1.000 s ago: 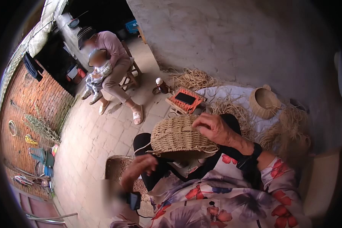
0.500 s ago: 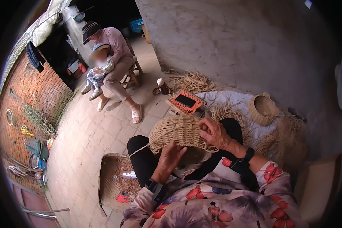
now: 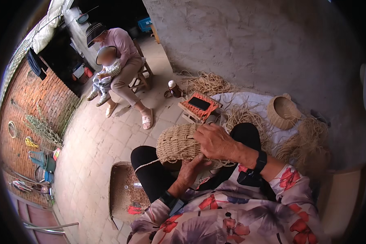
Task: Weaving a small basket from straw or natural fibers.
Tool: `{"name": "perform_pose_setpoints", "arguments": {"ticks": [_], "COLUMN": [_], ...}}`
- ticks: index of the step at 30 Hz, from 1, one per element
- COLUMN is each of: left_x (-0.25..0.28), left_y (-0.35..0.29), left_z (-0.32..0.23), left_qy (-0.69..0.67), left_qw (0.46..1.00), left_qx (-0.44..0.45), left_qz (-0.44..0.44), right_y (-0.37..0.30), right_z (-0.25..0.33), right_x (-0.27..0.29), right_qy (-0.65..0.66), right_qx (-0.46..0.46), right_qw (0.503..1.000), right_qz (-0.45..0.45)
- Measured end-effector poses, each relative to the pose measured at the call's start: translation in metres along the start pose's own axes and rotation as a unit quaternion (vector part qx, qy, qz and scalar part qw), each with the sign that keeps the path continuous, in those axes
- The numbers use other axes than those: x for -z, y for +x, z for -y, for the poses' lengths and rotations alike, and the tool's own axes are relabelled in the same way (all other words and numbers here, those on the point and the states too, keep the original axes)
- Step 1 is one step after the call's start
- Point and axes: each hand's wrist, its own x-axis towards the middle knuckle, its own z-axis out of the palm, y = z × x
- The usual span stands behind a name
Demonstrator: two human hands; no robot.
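A half-woven straw basket point(image 3: 175, 143) rests tilted on my lap between my knees, with a loose cord trailing off its left side. My left hand point(image 3: 190, 171) grips its near lower rim, the thumb pointing right and the other fingers partly hidden under the weave. Over the basket's right side lies my right hand point(image 3: 217, 141), fingers bent and pressed together against the woven wall. Whether a strand is pinched in those fingertips cannot be seen. Loose strand ends hang below the right hand.
Ahead stands a low stool point(image 3: 200, 106) with an orange woven seat and a black phone point(image 3: 199, 103). A finished-looking basket point(image 3: 281, 114) and straw bundles point(image 3: 248, 118) lie right, on white cloth. A shallow tray point(image 3: 120, 191) sits left. A seated person point(image 3: 124, 53) holds a child point(image 3: 105, 73).
My right hand has moved left and turned its back upward over the basket. The basket has shifted slightly left and turned; my left hand has slid a little right along the rim.
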Motion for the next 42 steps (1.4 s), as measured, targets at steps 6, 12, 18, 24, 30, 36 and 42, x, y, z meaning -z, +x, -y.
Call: {"name": "perform_pose_setpoints", "arguments": {"ticks": [6,12,18,24,30,36,42], "left_x": [0.000,0.011,0.051,0.035,0.061,0.057,0.042], "left_y": [-0.003,-0.006,0.013,0.042,0.061,0.064,0.061], "left_z": [0.005,-0.007,0.018,0.013,0.032,0.035,0.030], "left_qy": [-0.050,-0.088,-0.136,-0.241,-0.232,-0.255,-0.236], "left_qw": [0.999,0.996,0.986,0.964,0.968,0.961,0.968], "left_qx": [-0.015,-0.005,0.021,0.053,0.044,0.044,0.043], "left_qz": [0.005,0.016,0.099,0.103,0.089,0.096,0.071], "right_y": [-0.004,-0.011,-0.087,-0.053,-0.018,-0.023,-0.017], "right_z": [-0.006,-0.061,-0.147,-0.076,-0.025,-0.020,-0.018], "right_x": [0.001,0.071,0.143,0.073,0.016,-0.005,-0.003], "right_qy": [0.172,0.661,0.544,0.551,0.439,0.275,0.250], "right_qx": [-0.158,-0.321,-0.391,-0.425,-0.350,-0.230,-0.278], "right_qw": [0.972,0.659,0.622,0.684,0.825,0.933,0.927], "right_qz": [0.016,-0.160,-0.405,-0.218,-0.060,-0.038,-0.018]}}
